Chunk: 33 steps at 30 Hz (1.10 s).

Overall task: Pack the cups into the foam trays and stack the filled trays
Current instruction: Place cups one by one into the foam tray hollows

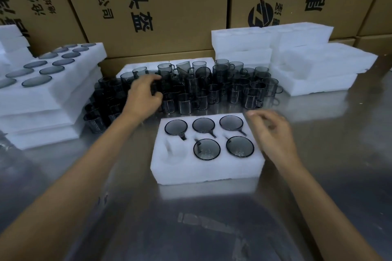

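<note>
I've set the foam tray [209,170] near me, mid-worktop [318,186], w/ 5 of 6 pockets filled and only the near-left pocket [175,150] open, so I judge one more cup finishes it. My left hand [144,99] reaches far into the crowd of loose cups [191,89] just beyond the tray, fingers curled around one, though I can't tell if they grip it yet. My right hand [273,133] hovers at the tray's right edge, fingers loose and holding nothing; filled trays [53,91] sit stacked at left, empties [314,63] far right, both w/in reach.
</note>
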### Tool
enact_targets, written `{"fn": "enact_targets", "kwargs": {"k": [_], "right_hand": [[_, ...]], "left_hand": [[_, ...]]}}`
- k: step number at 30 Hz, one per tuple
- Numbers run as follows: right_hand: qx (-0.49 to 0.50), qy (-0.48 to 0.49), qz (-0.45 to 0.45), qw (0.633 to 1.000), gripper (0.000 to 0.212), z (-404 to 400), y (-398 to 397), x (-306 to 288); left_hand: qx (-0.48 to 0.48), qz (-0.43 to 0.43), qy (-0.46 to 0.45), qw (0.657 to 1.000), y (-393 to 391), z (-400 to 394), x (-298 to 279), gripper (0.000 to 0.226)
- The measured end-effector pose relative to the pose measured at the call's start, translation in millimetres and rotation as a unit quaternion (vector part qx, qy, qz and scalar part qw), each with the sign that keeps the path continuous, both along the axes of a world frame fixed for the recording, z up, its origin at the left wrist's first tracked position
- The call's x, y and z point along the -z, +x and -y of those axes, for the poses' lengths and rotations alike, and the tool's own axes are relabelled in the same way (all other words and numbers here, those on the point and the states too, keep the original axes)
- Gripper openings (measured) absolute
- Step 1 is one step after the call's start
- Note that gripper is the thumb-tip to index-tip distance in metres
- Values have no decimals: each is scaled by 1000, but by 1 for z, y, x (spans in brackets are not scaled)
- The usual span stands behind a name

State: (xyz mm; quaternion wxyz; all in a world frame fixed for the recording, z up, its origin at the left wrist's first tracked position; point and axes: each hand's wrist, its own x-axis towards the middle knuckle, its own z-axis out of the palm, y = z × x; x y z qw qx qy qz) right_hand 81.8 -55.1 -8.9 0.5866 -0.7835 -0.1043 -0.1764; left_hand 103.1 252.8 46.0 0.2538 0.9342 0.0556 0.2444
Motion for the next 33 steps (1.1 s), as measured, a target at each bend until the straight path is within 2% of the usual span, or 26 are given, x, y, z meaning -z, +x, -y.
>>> {"fn": "enact_targets", "kwargs": {"k": [2, 4, 6, 8, 13, 16, 18, 22, 25, 29, 33], "right_hand": [[32, 45, -50, 997, 14, 4, 9, 12], [43, 54, -104, 992, 14, 4, 16, 24], [46, 50, -133, 989, 15, 3, 22, 30], [45, 43, -136, 989, 15, 3, 25, 33], [46, 55, -148, 986, 15, 6, 21, 28], [46, 41, -107, 992, 17, 4, 14, 17], [23, 28, -61, 997, 18, -1, 6, 6], [-63, -2, 6, 998, 17, -18, -18, -13], [-150, -62, 17, 987, 25, -35, -38, -21], [-253, -209, 44, 944, 45, -55, -55, -27], [-232, -262, 84, 933, 45, -68, -62, -25]], "left_hand": [[-53, -57, 72, 994, 27, -24, -2, 55], [-65, -114, 149, 980, 46, -39, -2, 56], [-55, -118, 208, 969, 55, -45, 3, 46], [-36, -85, 222, 971, 58, -46, 6, 29], [50, -76, 134, 987, 40, -34, 0, 22], [149, -78, 80, 982, 11, -18, -12, 18], [210, -140, 14, 967, -15, -7, -21, 12], [322, -254, -117, 904, -65, 6, -32, 9], [356, -281, -105, 885, -89, 9, -33, 8], [334, -278, -14, 901, -102, 7, -30, 14], [344, -265, -83, 897, -112, 3, -23, 29]]}}
